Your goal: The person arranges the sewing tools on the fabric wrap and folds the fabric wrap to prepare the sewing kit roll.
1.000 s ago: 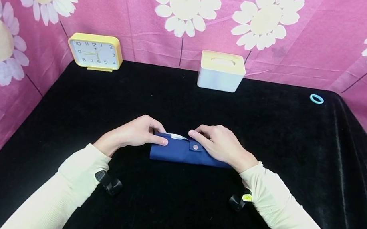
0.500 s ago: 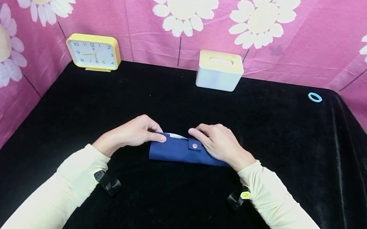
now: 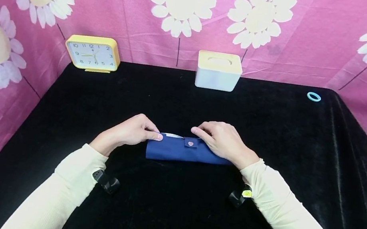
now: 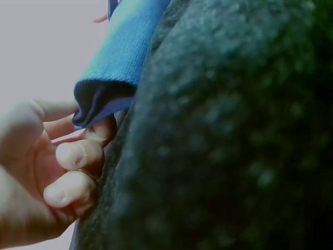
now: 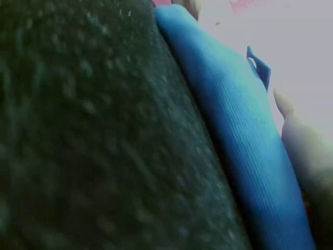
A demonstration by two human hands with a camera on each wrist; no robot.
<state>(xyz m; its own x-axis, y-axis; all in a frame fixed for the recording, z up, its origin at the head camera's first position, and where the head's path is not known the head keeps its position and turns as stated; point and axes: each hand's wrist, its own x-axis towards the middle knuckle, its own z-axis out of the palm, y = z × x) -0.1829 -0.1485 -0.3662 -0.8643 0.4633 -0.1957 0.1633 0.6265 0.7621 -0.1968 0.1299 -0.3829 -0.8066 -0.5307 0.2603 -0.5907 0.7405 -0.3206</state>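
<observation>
A rolled navy-blue fabric pouch (image 3: 170,150) lies across the middle of the black cloth. A short tab (image 3: 191,143) with a round metal snap sits at its far edge, and a white strip (image 3: 173,135) shows beside it. My left hand (image 3: 132,130) pinches the pouch's far left corner between thumb and fingers. In the left wrist view the pouch's end (image 4: 104,94) is an open fold. My right hand (image 3: 224,139) holds the right part, fingers hidden behind the far edge, thumb raised above it. The right wrist view shows the tab (image 5: 260,70) sticking up, apart from the thumb.
At the back stand a yellow clock (image 3: 92,52) on the left and a white box with a yellow lid (image 3: 218,71). A light-blue ring (image 3: 314,96) lies at the back right. A pink flowered curtain (image 3: 142,14) rises behind the black-covered table (image 3: 166,217).
The pouch has shifted slightly left, with its left end and my left hand. My right thumb has lifted and moved a little right, away from the tab.
</observation>
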